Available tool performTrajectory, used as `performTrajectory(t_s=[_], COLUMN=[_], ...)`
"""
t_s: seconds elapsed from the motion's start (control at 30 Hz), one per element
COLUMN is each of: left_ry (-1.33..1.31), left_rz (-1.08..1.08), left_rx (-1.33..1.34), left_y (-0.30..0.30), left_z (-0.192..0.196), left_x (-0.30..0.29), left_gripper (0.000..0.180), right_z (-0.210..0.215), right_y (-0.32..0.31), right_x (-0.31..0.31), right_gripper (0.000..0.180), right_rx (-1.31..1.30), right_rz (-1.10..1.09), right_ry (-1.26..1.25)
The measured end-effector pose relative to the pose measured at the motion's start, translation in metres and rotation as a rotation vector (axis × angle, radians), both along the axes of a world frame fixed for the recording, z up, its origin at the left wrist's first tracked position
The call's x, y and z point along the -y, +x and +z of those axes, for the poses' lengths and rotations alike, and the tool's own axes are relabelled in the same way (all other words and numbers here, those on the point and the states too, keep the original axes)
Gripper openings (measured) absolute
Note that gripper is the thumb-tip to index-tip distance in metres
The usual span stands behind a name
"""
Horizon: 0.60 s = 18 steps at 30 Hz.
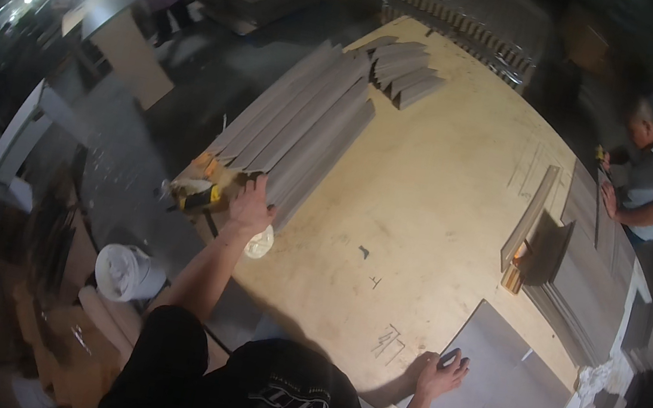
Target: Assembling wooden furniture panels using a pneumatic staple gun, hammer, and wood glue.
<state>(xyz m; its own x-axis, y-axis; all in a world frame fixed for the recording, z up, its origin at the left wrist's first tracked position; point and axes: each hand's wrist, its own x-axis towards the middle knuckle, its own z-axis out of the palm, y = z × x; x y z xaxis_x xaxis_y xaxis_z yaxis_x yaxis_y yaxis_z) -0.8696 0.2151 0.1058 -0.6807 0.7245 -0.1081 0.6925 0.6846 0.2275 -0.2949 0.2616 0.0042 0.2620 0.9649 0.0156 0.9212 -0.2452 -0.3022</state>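
My left hand (251, 206) reaches out over the near end of a fan of long grey strips (305, 126) lying on the big plywood table (424, 195); its fingers rest on the strip ends. Just left of it sits a yellow and black power tool (197, 197). A white cup-like object (260, 242) lies under my wrist. My right hand (441, 373) rests flat, fingers spread, on the corner of a grey panel (494, 391) at the table's near edge.
Another person (650, 178) works at the far right over stacked grey boards (583, 284). Short angled strips (402, 73) lie at the table's far end. A white bucket (126, 274) stands on the floor at left. A single strip (530, 216) leans by the stack.
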Motion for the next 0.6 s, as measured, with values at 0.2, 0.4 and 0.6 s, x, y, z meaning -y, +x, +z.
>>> performTrajectory(t_s=[0.2, 0.4, 0.6], left_ry=[-0.088, 0.149, 0.218], left_rz=[-0.106, -0.212, -0.042], left_rx=[0.102, 0.320, 1.429], left_y=[-0.022, -0.014, 0.062], left_z=[0.014, 0.025, 0.030], left_x=[-0.012, 0.006, 0.028], left_gripper=[0.084, 0.066, 0.062], right_z=[0.010, 0.077, 0.105], right_y=[-0.081, -0.257, -0.366], right_x=[0.027, 0.028, -0.003], right_gripper=[0.068, 0.056, 0.061], right_rx=[-0.272, -1.115, -1.749], right_rz=[0.051, 0.145, 0.006], right_ry=[0.134, -0.177, -0.763])
